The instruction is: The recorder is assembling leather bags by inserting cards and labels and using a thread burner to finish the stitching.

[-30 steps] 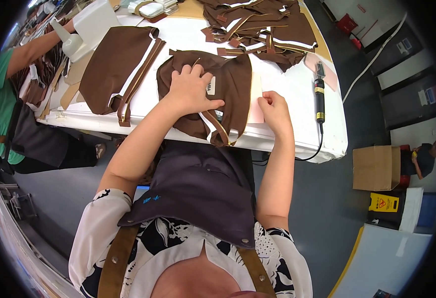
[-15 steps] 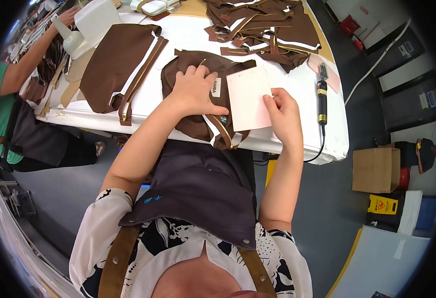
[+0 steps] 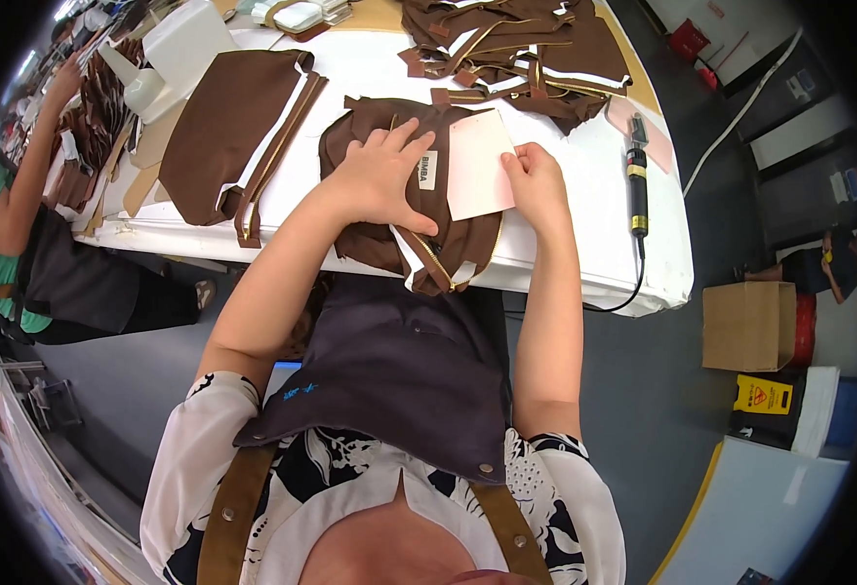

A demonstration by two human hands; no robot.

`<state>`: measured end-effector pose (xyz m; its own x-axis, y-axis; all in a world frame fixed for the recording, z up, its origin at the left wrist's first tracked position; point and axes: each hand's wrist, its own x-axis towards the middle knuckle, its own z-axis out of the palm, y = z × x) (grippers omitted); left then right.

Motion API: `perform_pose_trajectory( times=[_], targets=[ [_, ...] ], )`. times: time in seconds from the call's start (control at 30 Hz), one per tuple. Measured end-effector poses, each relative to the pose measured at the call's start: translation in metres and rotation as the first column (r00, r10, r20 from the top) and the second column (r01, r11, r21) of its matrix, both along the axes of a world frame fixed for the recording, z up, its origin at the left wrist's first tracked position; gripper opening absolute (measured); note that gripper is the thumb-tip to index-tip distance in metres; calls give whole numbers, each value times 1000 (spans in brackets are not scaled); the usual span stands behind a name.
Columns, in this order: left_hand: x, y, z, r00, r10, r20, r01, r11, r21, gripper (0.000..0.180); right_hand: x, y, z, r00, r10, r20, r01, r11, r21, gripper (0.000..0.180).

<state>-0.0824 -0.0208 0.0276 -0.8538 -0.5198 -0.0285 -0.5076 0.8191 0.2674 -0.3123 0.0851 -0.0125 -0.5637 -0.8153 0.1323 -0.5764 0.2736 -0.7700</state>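
My left hand (image 3: 379,180) is palm down with fingers spread on the brown fabric bag (image 3: 436,201), pressing and gripping nothing. My right hand (image 3: 538,190) is closed in a pinch, thumb against fingers, on the right edge of the pale pink card (image 3: 480,166). The bag lies in front of me at the near side of the white table (image 3: 584,224); the card overlaps its right part. Whether the card touches the fabric cannot be told.

Judgement on method: the left palm should hold the cloth flat and clear of folds, and the card should be kept level and squared by its edge, without bending.

Edges: the bag's near end, with its zip strip (image 3: 428,255), reaches the near table edge and could be dragged over it. Room: bare table lies right of the card, up to the black corded tool (image 3: 638,195), which the right elbow and wrist should avoid. A second brown piece (image 3: 233,136) limits leftward movement; a brown pile (image 3: 506,58) limits the far side.
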Motion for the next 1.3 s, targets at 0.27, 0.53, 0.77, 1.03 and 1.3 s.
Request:
perform_pose_trajectory(
  times=[0.27, 0.53, 0.77, 1.03, 1.3],
  targets=[
    [2, -5, -3, 997, -37, 69, 38, 999, -7, 124, 26, 13, 18, 999, -32, -38, 36, 993, 110, 32],
    [6, -11, -5, 995, -94, 40, 94, 995, 16, 128, 34, 31, 23, 987, -56, 148, 34, 989, 147, 30],
    [4, -8, -7, 995, -95, 40, 95, 995, -6, 125, 46, 31, 22, 973, -37, 226, 15, 995, 97, 31],
    [7, -11, -20, 994, 27, -107, -15, 994, 106, 81, 42, 71, 36, 923, 242, 299, -297, 942, 156, 51],
    [-4, -7, -15, 995, 60, -85, -54, 996, 69, 77, 82, 71, 18, 968, 121, -218, -70, 971, 228, 73]
  ],
)
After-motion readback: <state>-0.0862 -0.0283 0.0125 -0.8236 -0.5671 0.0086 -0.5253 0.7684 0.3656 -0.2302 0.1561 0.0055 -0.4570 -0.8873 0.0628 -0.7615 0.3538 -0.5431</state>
